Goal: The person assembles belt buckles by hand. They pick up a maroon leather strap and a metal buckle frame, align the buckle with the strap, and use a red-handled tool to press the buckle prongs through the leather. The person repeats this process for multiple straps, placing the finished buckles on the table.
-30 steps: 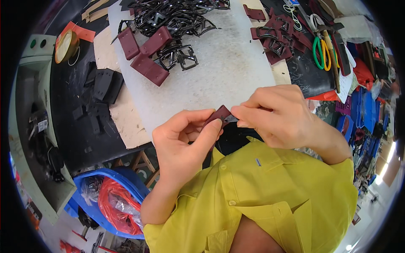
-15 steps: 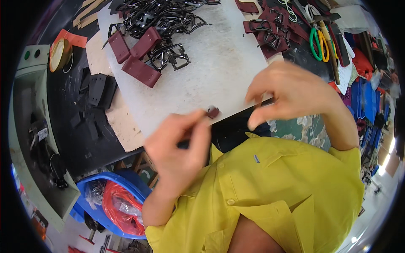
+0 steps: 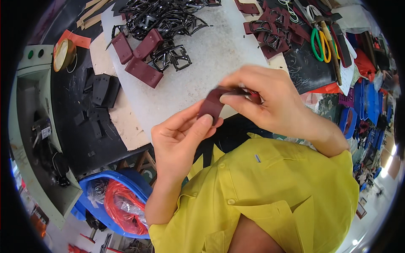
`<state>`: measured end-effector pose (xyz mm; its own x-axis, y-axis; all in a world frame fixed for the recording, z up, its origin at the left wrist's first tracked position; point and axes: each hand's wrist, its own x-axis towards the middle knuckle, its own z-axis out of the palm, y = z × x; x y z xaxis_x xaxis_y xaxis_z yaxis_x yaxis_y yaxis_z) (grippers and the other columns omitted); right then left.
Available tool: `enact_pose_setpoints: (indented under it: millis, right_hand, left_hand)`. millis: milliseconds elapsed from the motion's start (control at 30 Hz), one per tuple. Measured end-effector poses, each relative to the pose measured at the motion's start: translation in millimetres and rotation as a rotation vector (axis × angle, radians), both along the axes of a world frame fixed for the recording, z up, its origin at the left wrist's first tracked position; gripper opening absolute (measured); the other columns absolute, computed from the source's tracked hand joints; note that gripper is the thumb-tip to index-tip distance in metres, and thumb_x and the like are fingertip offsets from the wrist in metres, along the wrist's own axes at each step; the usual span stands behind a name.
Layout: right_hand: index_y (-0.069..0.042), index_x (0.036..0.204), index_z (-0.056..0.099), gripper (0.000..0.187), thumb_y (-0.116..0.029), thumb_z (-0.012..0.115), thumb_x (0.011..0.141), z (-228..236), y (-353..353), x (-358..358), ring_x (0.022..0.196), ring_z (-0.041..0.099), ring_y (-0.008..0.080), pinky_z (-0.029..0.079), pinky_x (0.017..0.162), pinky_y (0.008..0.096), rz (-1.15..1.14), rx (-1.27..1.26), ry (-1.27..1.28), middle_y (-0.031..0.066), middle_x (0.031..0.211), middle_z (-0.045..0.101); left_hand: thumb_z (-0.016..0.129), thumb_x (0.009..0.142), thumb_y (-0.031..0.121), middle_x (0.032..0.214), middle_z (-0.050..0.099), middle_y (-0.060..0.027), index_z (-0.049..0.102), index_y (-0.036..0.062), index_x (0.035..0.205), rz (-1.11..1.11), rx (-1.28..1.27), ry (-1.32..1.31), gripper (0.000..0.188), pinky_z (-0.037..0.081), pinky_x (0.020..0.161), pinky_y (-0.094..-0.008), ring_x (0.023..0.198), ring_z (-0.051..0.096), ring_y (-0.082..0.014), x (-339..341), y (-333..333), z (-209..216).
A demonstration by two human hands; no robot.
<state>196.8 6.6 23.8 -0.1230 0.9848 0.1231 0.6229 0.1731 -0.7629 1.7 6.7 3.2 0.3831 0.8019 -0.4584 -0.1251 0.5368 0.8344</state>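
A short maroon leather strap piece [image 3: 210, 105] is held between my hands above the near edge of the white board [image 3: 185, 90]. My left hand [image 3: 179, 133] pinches its lower end between thumb and fingers. At the curved upper end, my right hand [image 3: 263, 97] closes on the strap with thumb and fingers. Something dark shows under the right fingers, too hidden to name. Farther up the board lie loose maroon leather pieces with small holes [image 3: 143, 72], beside a heap of black metal buckles [image 3: 162, 19].
Maroon straps fitted with buckles [image 3: 272, 31] lie at the far right, near scissors with green and yellow handles [image 3: 320, 44]. Black leather pieces [image 3: 104, 90] rest on the dark table at left. A blue tub [image 3: 139, 179] with plastic bags stands below, beside a grey-green machine housing [image 3: 31, 84].
My right hand has moved left to meet my left hand, and both now hold the maroon strap piece. The strap shows more of its length than before.
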Motion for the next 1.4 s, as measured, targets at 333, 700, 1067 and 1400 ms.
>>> enact_pose_setpoints:
  millis: [333, 700, 1067, 1400]
  right_hand:
    - [-0.004, 0.091, 0.067, 0.022, -0.004, 0.067, 0.069, -13.1, -24.6, -0.8, 0.056, 0.056, 0.0184, 0.045, 0.046, 0.0288, 0.163, 0.409, -0.188, 0.005, 0.076, 0.06]
    - [-0.007, 0.082, 0.065, 0.012, -0.005, 0.067, 0.07, 2.7, -23.6, 3.8, 0.054, 0.056, 0.0213, 0.045, 0.047, 0.0321, 0.13, 0.016, -0.191, 0.0051, 0.069, 0.057]
    - [0.004, 0.099, 0.058, 0.023, -0.015, 0.061, 0.087, 2.2, -11.1, 8.8, 0.046, 0.041, 0.0038, 0.033, 0.042, 0.0185, -0.12, -0.867, 1.011, 0.0069, 0.08, 0.064]
    - [0.001, 0.104, 0.061, 0.028, -0.023, 0.058, 0.09, -12.8, -10.2, 2.7, 0.044, 0.04, 0.003, 0.028, 0.04, 0.0183, -0.085, -0.745, 1.003, -0.0005, 0.067, 0.057]
  left_hand:
    - [0.056, 0.088, 0.003, 0.105, 0.062, -0.0166, 0.053, -0.0076, 0.118, 0.101, -0.054, -0.101, 0.031, 0.054, 0.077, -0.0266, 0.09, 0.064, -0.0212, 3.6, -2.6, 2.9]
    - [0.06, 0.082, -0.006, 0.081, 0.068, -0.0133, 0.062, -0.0087, 0.101, 0.105, 0.528, 0.335, 0.02, 0.052, 0.068, -0.022, 0.075, 0.066, -0.0138, 20.7, -14.4, 4.5]
    - [0.061, 0.076, -0.01, 0.091, 0.066, -0.0208, 0.064, -0.0055, 0.099, 0.083, 1.561, 0.695, 0.024, 0.053, 0.066, -0.0257, 0.078, 0.068, -0.0247, 7.5, 6.8, -9.1]
    - [0.054, 0.09, 0.01, 0.092, 0.064, -0.0175, 0.057, -0.0064, 0.101, 0.019, -0.107, -0.179, 0.019, 0.057, 0.066, -0.0264, 0.078, 0.067, -0.0235, -0.5, 8.8, -0.5]
